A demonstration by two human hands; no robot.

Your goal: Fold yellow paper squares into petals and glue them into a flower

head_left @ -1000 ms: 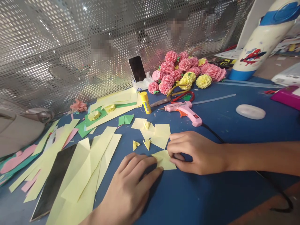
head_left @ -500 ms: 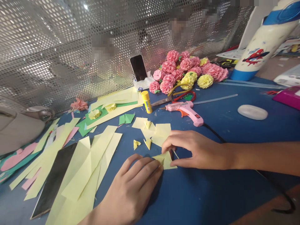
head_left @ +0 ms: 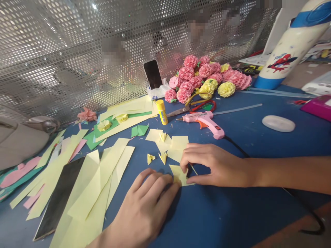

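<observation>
Between my hands lies a small pale-yellow paper square point(head_left: 179, 175) on the blue tabletop. My right hand point(head_left: 210, 165) pinches its right side between thumb and bent fingers, where an edge of the paper stands up. My left hand point(head_left: 152, 203) is curled, palm down, its fingertips on the paper's lower left; its thumb is hidden. Just beyond are two small folded yellow paper pieces point(head_left: 162, 158) and several yellow paper squares point(head_left: 180, 143), with another folded piece on top of one.
Yellow paper strips point(head_left: 97, 186) and a dark flat slab point(head_left: 60, 196) lie at left. Farther back are a glue stick point(head_left: 161, 112), scissors point(head_left: 181, 111), a pink glue gun point(head_left: 205, 122) with its cord, paper flowers point(head_left: 190, 77), a phone point(head_left: 153, 74) and a bottle point(head_left: 287, 51).
My left fingers have drawn back slightly to the left, and the paper's upper left corner now shows flat. My right hand keeps its pinch, nearly in place.
</observation>
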